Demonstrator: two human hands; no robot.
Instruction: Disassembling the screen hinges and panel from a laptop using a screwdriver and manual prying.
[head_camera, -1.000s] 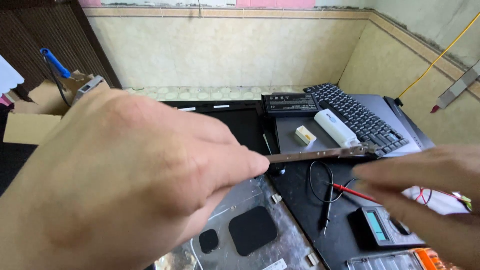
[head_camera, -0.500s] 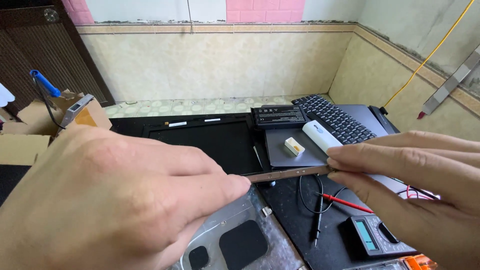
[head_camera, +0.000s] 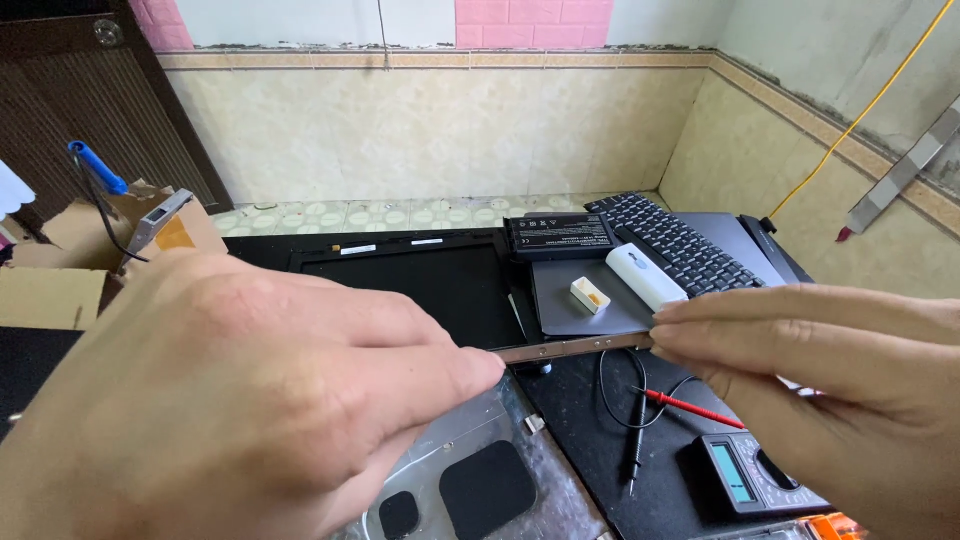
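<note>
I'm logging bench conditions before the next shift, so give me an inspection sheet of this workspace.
Surface: black mat on the bench, tiled wall behind.
Job's things: thin metal strip held level between both hands.
Clutter: laptop keyboard, black battery pack, white oblong device, small cream block, multimeter, cardboard box.
Hands: left hand pinches one end of the strip, right hand the other.
Cables: red probe and black probe with leads; yellow cable on wall.
Surroundings: dark panel at left.
</note>
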